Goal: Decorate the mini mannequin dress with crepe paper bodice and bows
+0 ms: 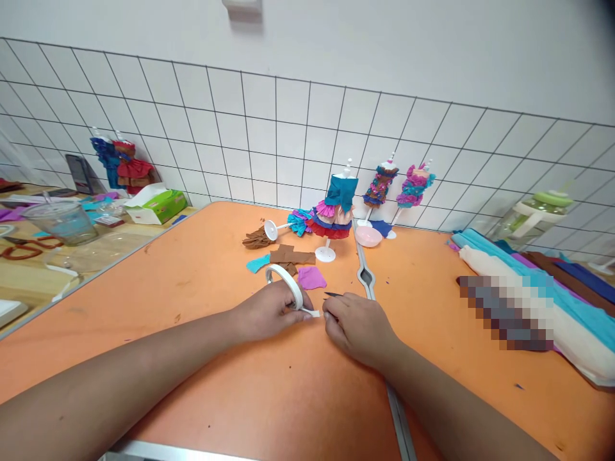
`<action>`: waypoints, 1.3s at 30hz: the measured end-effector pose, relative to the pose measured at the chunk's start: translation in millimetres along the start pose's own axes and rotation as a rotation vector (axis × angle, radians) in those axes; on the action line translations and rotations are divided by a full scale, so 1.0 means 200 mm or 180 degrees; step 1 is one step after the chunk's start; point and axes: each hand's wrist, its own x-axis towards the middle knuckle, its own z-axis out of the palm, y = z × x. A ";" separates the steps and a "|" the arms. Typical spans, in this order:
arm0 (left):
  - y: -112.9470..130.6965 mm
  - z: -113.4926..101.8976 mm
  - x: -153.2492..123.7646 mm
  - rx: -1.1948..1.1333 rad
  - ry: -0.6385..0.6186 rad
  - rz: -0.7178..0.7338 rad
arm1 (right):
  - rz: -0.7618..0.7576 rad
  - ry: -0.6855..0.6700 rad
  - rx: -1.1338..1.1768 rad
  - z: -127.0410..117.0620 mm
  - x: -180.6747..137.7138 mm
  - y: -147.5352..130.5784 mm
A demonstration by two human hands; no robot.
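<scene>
My left hand [269, 312] is closed around a roll of white tape [291, 283], which stands on edge, and a short tape end [314, 314] sticks out past the fingertips. Just to its right, my right hand [361, 325] is closed on scissors [332, 294]; only the dark pointed blades show, aimed left toward the tape, and the handles are hidden. Beyond the hands lie brown crepe paper pieces [293, 257], a purple piece [312, 278] and a blue piece [258, 263]. A small dress form [342, 195] in a layered paper dress stands behind them.
Another dress form [298, 222] lies on its side by crumpled brown paper [258, 239]. Two more dressed forms lean at the wall near a pink bowl [369, 236]. Crepe paper rolls [509, 275] lie right, before a green-lidded bottle [535, 218]. A plastic cup [65, 221] stands left.
</scene>
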 end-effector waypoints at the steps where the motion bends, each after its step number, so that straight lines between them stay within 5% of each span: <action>1: 0.00 0.00 0.00 0.0177 0.0051 0.0037 | 0.0075 -0.0108 0.0065 -0.01 0.00 0.00; 6: 0.01 0.00 -0.01 0.0910 0.0170 0.0051 | 0.0392 -0.0465 0.0509 -0.02 0.01 0.00; 12: -0.02 0.01 -0.01 0.0495 0.0290 -0.0139 | 0.0529 -0.0290 0.1502 0.01 0.01 0.10; 16: -0.04 0.02 0.00 0.0185 0.0353 -0.0422 | 0.0607 0.0154 0.0777 0.06 0.01 0.20; 20: -0.05 0.04 0.01 -0.0017 0.0595 -0.0710 | 0.0721 -0.0176 0.0039 0.11 0.02 0.23; 24: -0.05 0.03 0.03 -0.0207 0.1100 -0.0931 | 0.1031 -0.0259 0.0078 0.08 0.02 0.17; 27: -0.05 0.03 0.04 -0.0353 0.1357 -0.0950 | 0.1428 -0.0338 0.0546 0.03 0.02 0.09; 33: -0.04 0.05 0.04 -0.0531 0.1397 -0.0915 | 0.1496 -0.0317 0.2272 0.04 0.02 -0.06; 39: -0.04 0.10 0.04 -0.0651 0.1229 -0.1016 | 0.1736 -0.0453 0.2797 0.05 0.03 -0.11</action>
